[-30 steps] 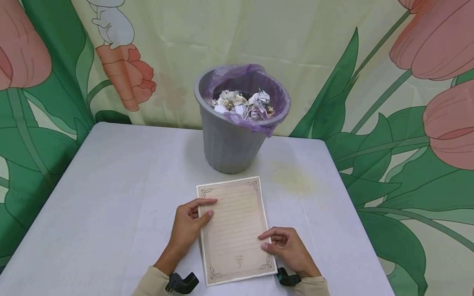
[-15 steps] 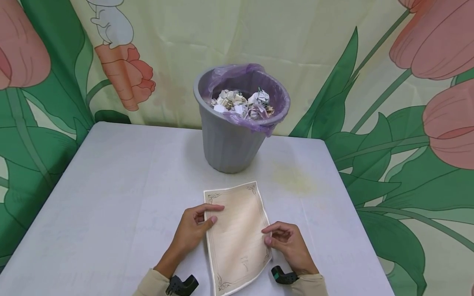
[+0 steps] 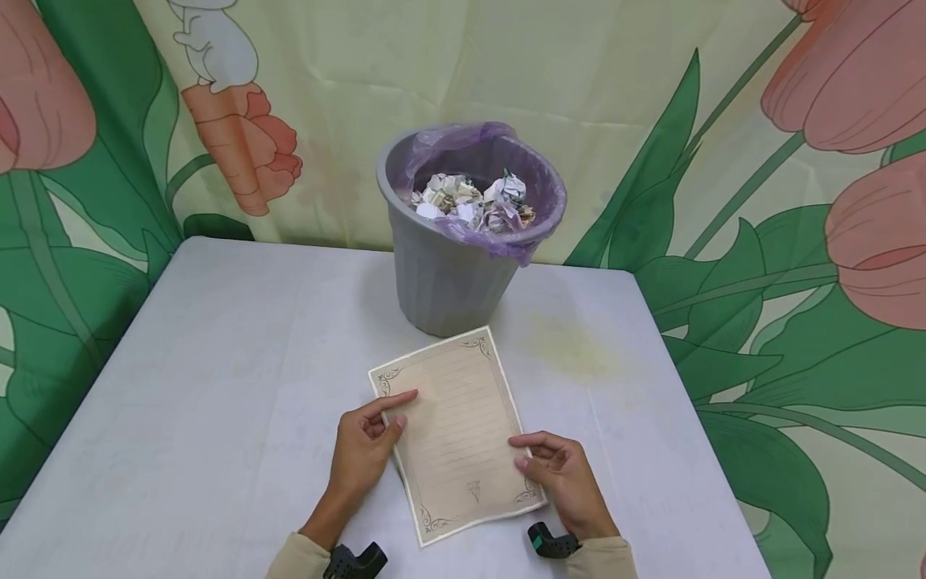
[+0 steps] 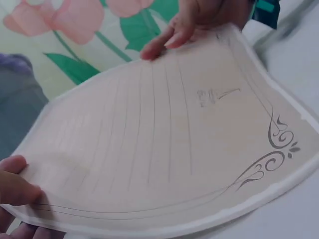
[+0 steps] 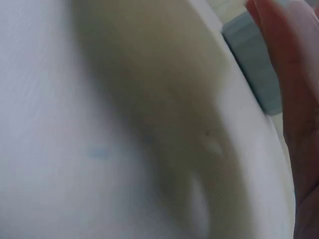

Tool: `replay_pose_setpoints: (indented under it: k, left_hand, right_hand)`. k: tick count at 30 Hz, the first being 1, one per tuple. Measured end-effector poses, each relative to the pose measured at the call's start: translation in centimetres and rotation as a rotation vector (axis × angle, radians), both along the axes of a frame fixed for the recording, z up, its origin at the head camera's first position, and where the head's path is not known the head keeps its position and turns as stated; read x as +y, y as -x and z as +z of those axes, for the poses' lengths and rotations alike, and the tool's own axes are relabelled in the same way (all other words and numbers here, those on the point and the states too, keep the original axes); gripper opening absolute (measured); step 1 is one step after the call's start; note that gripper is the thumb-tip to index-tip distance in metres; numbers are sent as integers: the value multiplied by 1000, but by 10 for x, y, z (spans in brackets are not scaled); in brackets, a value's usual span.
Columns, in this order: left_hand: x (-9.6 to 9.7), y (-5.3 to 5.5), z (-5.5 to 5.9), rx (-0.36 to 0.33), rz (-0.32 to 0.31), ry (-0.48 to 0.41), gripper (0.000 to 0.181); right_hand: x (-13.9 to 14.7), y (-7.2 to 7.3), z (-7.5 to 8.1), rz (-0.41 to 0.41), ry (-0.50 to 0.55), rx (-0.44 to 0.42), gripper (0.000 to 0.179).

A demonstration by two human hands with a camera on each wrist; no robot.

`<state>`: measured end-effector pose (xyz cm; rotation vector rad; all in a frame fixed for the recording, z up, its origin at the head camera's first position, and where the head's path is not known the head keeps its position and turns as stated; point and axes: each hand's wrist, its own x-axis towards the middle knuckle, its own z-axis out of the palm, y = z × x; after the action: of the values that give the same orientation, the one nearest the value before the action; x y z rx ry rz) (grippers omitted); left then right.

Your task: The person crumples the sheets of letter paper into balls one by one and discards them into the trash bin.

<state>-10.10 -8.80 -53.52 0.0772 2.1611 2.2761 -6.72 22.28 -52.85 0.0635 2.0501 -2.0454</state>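
Between both hands is a sheet of cream lined letter paper [image 3: 459, 426] with scrollwork corners, tilted and slightly bowed. My left hand [image 3: 363, 450] pinches its left edge, thumb on the printed face and index finger stretched along it. At the lower right edge, my right hand [image 3: 560, 474] pinches the sheet between thumb and fingers. The left wrist view shows the paper [image 4: 149, 134] spanning the two hands, its lower edge curving. In the right wrist view only part of the right hand [image 5: 299, 114] appears, and much of that view is blurred.
A grey bin [image 3: 452, 281] with a purple liner [image 3: 463, 141] stands behind the paper on the white-covered table [image 3: 217, 386]. Several crumpled paper balls [image 3: 470, 201] lie inside it. A tulip-patterned backdrop [image 3: 781, 305] surrounds the table, which has a yellowish stain [image 3: 571, 350].
The paper bent and dipped toward me, then swung back up, now turned counterclockwise with its top closer to the bin. My left hand shifted slightly right, then back left; both hands keep hold.
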Motion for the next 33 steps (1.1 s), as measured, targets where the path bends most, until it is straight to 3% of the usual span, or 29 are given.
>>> replay_pose_setpoints:
  k: [4, 7, 11, 15, 19, 24, 28, 33]
  left_hand:
    - [-1, -1, 1, 15, 31, -8, 36]
    - [-1, 0, 1, 8, 33, -14, 37]
    - [-2, 1, 1, 1, 29, 10, 38]
    - [-1, 0, 0, -40, -42, 13, 39]
    - [2, -2, 0, -45, -129, -4, 38]
    - [5, -5, 0, 23, -206, -19, 32]
    - [6, -7, 2, 63, -261, -36, 29]
    - [5, -11, 7, 31, -367, -136, 39]
  right_hand:
    - [-4, -1, 0, 103, -163, 3, 36]
    - [-6, -3, 1, 115, -257, 45, 29]
    - [-5, -5, 3, 110, -258, 129, 23]
    - [-5, -4, 4, 126, -221, 241, 19]
    - [-9, -2, 5, 61, -145, 251, 18]
    - [-20, 3, 5, -61, -57, 199, 21]
    - [-30, 7, 4, -134, -62, 235, 21]
    - [-42, 11, 5, -187, -94, 293, 21]
